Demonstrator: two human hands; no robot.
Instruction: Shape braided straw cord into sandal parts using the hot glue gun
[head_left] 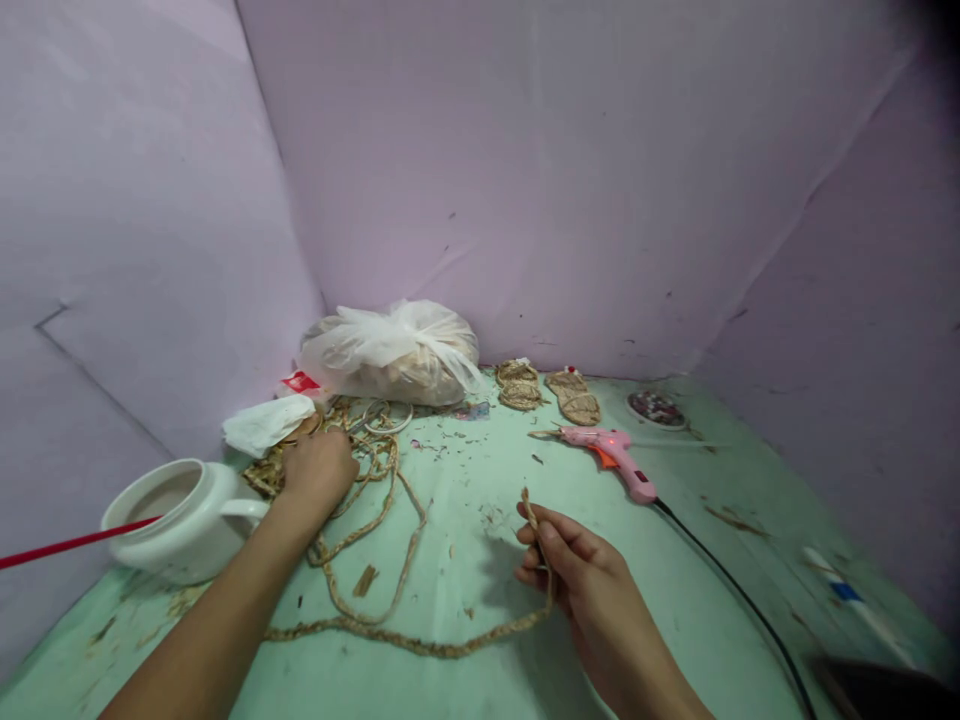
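My right hand (577, 580) pinches the end of a braided straw cord (442, 648) between thumb and fingers, with the tip sticking up. From there the cord runs left across the green tabletop and loops back toward a tangled pile. My left hand (319, 468) reaches into that pile of straw cord (262, 475) at the left; its fingers are hidden, so what they touch does not show. Close by it lie a white cloth or paper (268, 424) and pale rings (388, 417).
A white mug (176, 540) with a red stick stands at the left. Behind are a tied plastic bag (394, 355) and two small woven soles (574, 397). At the right lie a pink glue gun (611, 455), its black cord, a dish of dark bits (656, 409) and a white-blue stick (847, 592).
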